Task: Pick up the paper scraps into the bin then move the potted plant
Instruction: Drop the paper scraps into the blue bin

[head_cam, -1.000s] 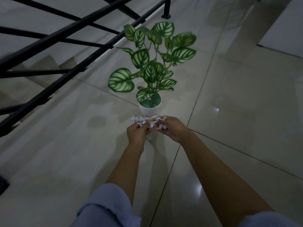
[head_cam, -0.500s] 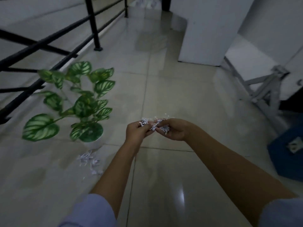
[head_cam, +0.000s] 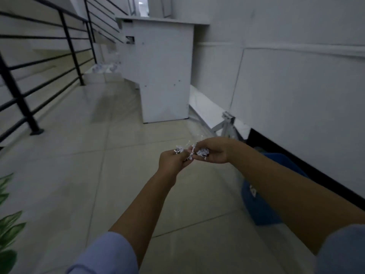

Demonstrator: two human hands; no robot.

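White shredded paper scraps (head_cam: pixel 201 151) are bunched between both hands, held above the tiled floor. My left hand (head_cam: pixel 171 161) grips some from the left and my right hand (head_cam: pixel 214 150) cups the rest, the two hands touching. A blue bin (head_cam: pixel 256 202) stands on the floor to the right, mostly hidden behind my right forearm. Only a few green striped leaves of the potted plant (head_cam: pixel 7 230) show at the left edge; its pot is out of view.
A white cabinet (head_cam: pixel 164 76) stands ahead, with white boxes (head_cam: pixel 102 75) beside it. A black metal railing (head_cam: pixel 39 80) runs along the left. A white wall (head_cam: pixel 296 86) with a black skirting and a metal frame (head_cam: pixel 225 123) line the right.
The view has swung right, away from the plant and the scraps left on the floor. Both hands have lifted the gathered scraps and carried them right, toward the blue bin.
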